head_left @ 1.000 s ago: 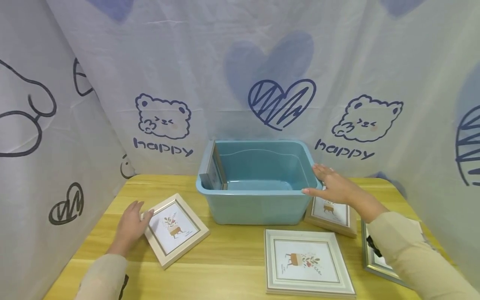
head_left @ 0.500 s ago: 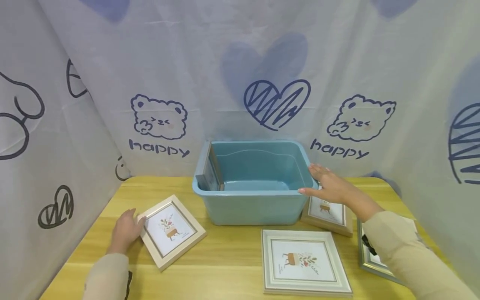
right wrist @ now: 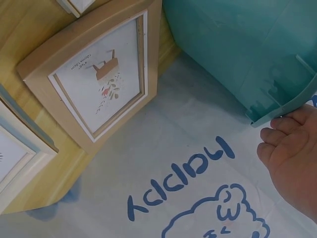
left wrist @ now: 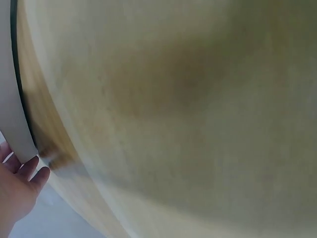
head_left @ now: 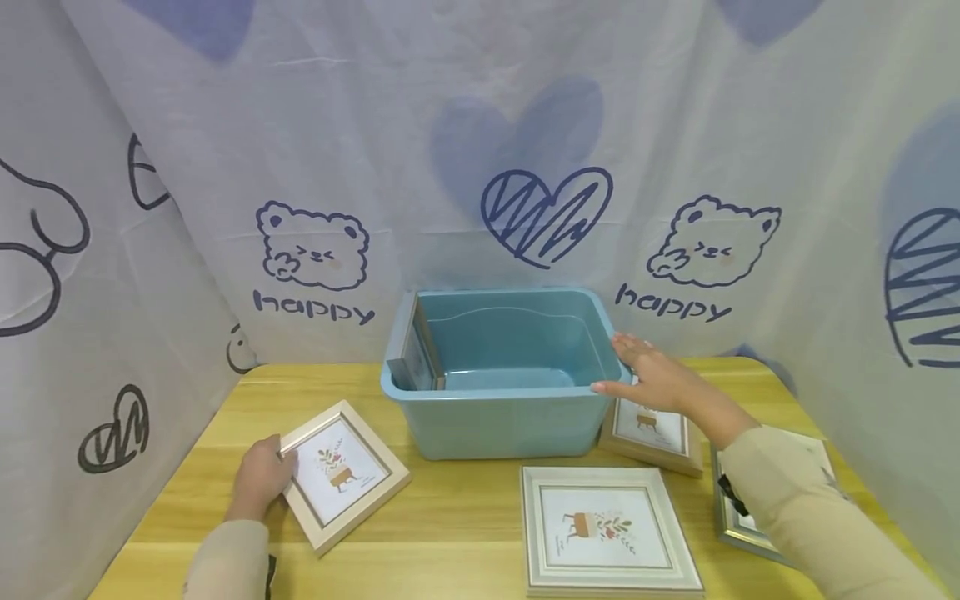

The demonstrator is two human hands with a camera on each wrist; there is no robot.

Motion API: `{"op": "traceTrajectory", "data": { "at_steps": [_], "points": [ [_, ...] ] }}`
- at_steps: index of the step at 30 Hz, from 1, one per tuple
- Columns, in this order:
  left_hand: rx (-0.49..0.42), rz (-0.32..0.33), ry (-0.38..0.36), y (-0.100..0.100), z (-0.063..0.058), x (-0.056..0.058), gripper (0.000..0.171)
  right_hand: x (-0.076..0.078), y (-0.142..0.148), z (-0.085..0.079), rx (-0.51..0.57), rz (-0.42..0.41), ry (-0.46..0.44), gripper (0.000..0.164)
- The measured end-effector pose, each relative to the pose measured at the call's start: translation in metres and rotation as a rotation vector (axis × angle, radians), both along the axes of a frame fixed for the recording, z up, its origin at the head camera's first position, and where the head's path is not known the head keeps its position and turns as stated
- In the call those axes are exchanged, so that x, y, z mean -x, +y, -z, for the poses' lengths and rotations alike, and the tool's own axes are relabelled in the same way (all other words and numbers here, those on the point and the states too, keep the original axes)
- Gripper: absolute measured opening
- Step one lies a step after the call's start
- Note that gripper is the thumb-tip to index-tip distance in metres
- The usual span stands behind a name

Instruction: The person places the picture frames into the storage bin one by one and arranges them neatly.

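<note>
On the left of the table, my left hand (head_left: 262, 475) grips the upper-left edge of a cream picture frame (head_left: 308, 510), which lies slanted with a plant drawing in it. In the left wrist view, the fingertips (left wrist: 42, 176) are at the frame's lower end (left wrist: 17, 114). A light blue plastic bin (head_left: 510, 425) stands at the back centre. My right hand (head_left: 656, 379) rests on the bin's right rim, fingers extended along the outer side and thumb at the front corner. Inside the bin, picture frames (head_left: 420, 350) stand upright against its left wall.
A large white picture frame (head_left: 532, 533) lies front right of the bin. A tan frame (head_left: 693, 454) sits beside the bin, partly under my right hand. A silver-gold frame (head_left: 761, 542) lies farther right, partly hidden by my sleeve. A printed curtain (head_left: 450, 208) encloses the table.
My left hand has closed its fingers on the cream frame's edge. The right hand stays on the bin rim. The whole head view has shifted slightly.
</note>
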State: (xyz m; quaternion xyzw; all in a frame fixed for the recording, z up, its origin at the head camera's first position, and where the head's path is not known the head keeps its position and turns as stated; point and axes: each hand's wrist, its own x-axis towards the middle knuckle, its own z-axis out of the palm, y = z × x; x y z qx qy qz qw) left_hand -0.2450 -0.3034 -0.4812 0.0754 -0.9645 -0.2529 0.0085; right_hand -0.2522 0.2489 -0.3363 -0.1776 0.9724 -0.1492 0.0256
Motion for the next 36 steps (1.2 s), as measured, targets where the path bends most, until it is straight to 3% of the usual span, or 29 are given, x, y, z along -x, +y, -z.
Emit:
{"op": "traceTrajectory", "data": {
  "at_steps": [5, 14, 24, 29, 36],
  "points": [
    [0.027, -0.040, -0.038, 0.002, -0.002, -0.004, 0.050, -0.001, -0.001, 0.001, -0.003, 0.001, -0.005, 0.093],
    [0.025, -0.114, -0.003, -0.005, 0.001, -0.010, 0.049, 0.001, -0.005, 0.000, 0.000, -0.010, -0.009, 0.093],
    [0.026, -0.116, 0.088, -0.004, 0.000, -0.019, 0.042, 0.001, -0.005, 0.000, 0.003, -0.025, 0.007, 0.092],
    [-0.004, -0.124, 0.076, -0.005, 0.000, -0.021, 0.042, -0.001, -0.002, 0.001, 0.019, -0.016, 0.007, 0.092],
    [-0.083, -0.060, 0.040, -0.012, -0.010, -0.030, 0.039, -0.001, 0.000, 0.002, 0.016, -0.017, 0.009, 0.092]
  ]
}}
